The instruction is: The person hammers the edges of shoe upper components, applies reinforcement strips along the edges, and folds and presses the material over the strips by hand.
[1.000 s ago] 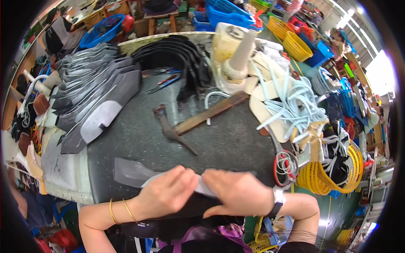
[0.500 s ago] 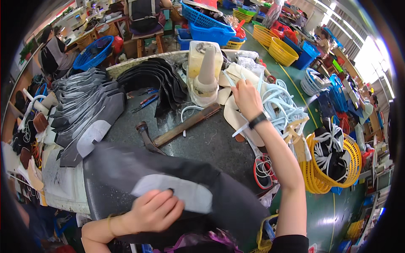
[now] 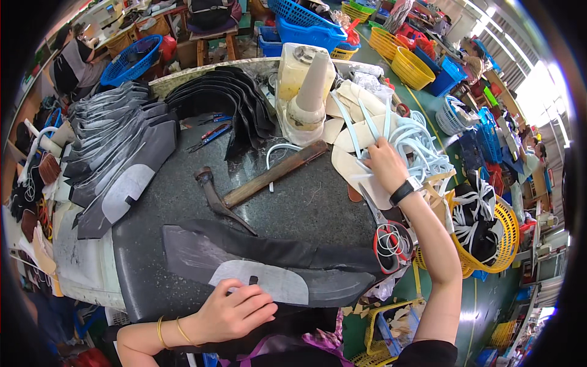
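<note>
A dark grey and black cut fabric piece (image 3: 342,286) with a light grey rounded patch (image 3: 269,275) lies flat along the table's near edge. My left hand (image 3: 241,311) has its fingers curled over the near edge of that piece, beside a small black tab on the patch. Over to the right, my right hand (image 3: 388,166) has its fingers closed at the lower end of a pale blue strip (image 3: 386,119). More such strips sit in a tangled heap (image 3: 416,144) beside it, and cream cut pieces (image 3: 345,162) lie under and around the fingers.
A hammer (image 3: 269,180) lies mid-table, with snips (image 3: 211,136) beyond it. Stacked grey pieces (image 3: 116,147) and black curved pieces (image 3: 226,98) fill the far left. A glue pot with a cone (image 3: 309,92) stands at the back. Red-handled scissors (image 3: 385,244) and a yellow basket (image 3: 504,235) are right.
The fabric piece, blurred and lifted before, now rests flat on the table. My right hand has moved nearer and to the right, away from the far ends of the strips.
</note>
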`<state>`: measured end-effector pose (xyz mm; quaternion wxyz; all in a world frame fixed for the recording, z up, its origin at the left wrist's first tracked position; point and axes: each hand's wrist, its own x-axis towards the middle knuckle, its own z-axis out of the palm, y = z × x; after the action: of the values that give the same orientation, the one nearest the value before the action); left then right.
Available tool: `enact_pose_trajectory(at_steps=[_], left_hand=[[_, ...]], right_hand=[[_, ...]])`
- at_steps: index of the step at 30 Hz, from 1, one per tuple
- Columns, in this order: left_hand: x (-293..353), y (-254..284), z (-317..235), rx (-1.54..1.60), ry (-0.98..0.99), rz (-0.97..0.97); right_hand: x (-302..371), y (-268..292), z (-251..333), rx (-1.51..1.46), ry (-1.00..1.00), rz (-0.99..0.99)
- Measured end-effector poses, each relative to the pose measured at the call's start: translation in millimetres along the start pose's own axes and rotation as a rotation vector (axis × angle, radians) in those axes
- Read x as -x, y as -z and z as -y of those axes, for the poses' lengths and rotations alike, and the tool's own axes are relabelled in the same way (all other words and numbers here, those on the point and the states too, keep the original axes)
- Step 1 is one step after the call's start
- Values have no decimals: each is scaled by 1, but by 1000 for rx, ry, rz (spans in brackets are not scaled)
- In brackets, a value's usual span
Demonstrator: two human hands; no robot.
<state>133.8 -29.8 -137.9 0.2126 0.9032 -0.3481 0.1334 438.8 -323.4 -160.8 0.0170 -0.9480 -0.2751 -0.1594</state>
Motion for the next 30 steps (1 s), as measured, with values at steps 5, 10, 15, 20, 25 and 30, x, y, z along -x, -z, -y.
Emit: enact_pose_trajectory(at_steps=[5, 10, 15, 20, 25, 30], left_hand=[[5, 12, 1, 87, -41, -2], [5, 18, -5, 210, -181, 40], [15, 24, -6, 182, -183, 38], [21, 28, -5, 130, -202, 80], [26, 21, -13, 219, -216, 30], [27, 44, 25, -378, -115, 7]], right_hand=[[-3, 19, -18, -491, -119, -74], [-41, 66, -1, -1013, -279, -147], [-4, 14, -16, 44, -185, 69], [3, 1, -15, 85, -323, 238], [7, 14, -25, -31, -170, -107], [28, 145, 68, -1256, -314, 242]])
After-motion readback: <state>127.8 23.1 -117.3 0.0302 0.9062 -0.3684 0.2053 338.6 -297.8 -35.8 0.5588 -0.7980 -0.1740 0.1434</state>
